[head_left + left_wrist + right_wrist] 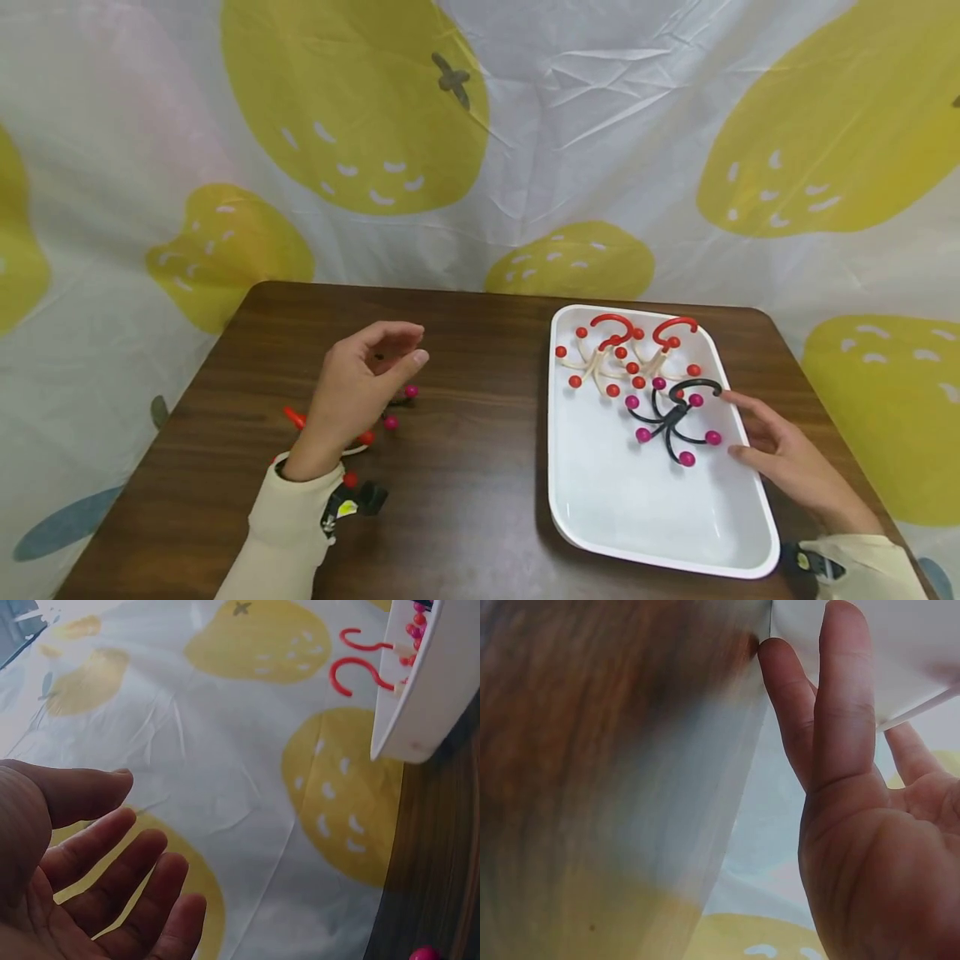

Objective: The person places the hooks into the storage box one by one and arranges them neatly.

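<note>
Starting left: got a raised left hand (348, 393), loosely curved, nothing in it; below, on the tabletop (465, 483), partly hidden, a red-balled piece (367, 437) and a magenta-balled piece (391, 422); then a white tray (637, 508) with two red-hooked pieces (597, 362) at the far end, plus a black-hooked piece (673, 417) nearer the middle; at the right rim, a right hand (793, 460), fingers loosely extended, can't tell if touching the hook; probably mid-loading, so likely calls for reaching left next.
</note>
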The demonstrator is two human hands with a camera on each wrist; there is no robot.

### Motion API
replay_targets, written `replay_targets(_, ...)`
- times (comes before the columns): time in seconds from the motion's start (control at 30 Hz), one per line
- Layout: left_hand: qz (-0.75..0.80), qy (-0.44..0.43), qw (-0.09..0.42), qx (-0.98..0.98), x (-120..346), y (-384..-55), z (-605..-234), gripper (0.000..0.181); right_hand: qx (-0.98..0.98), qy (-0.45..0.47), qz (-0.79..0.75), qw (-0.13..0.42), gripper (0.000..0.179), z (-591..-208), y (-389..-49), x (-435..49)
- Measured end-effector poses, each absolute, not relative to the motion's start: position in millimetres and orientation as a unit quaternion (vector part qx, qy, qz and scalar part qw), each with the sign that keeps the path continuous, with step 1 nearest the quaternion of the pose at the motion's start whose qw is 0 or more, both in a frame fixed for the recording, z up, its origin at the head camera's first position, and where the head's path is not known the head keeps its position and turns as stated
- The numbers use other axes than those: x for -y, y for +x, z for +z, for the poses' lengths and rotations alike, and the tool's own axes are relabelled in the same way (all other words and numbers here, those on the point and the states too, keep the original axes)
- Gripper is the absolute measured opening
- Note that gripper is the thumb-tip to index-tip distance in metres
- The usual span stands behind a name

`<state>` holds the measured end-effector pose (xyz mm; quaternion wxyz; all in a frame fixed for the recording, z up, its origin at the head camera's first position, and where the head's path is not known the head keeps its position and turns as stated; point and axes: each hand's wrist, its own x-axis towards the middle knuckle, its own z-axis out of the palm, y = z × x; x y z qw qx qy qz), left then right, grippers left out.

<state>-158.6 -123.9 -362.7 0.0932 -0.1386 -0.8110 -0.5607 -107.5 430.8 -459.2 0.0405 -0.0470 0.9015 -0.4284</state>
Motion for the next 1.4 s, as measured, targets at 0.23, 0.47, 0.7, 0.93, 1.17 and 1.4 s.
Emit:
replay_targets(0.23, -0.528, -0.107, 0.099, 0.837, 161, -150, -366, 0.03, -0.901, -0.046, -0.428, 0.044, 0.071, -458, -108, -429)
replay_targets(0.47, -0.479, -0.083, 0.117, 0.866, 192, -140, -369, 0.033, -0.905, -0.04, -0.422, 0.045, 0.072, -458, -108, -430)
replay_targets(0.7, -0.436, -0.062, 0.127, 0.889, 220, -132, -376, 0.033, -0.904, -0.042, -0.424, 0.042, 0.071, -460, -108, -431)
replay_targets(0.93, -0.41, -0.112, 0.055, 0.904, 242, -125, -389, 0.04, -0.906, -0.032, -0.419, 0.048, 0.073, -462, -106, -430)
replay_targets(1.17, -0.437, -0.133, -0.005, 0.89, 251, -122, -400, 0.042, -0.905, -0.035, -0.422, 0.045, 0.073, -462, -106, -431)
replay_targets(1.4, -0.456, -0.125, -0.006, 0.881, 255, -122, -404, 0.031, -0.905, -0.037, -0.422, 0.045, 0.073, -461, -107, -429)
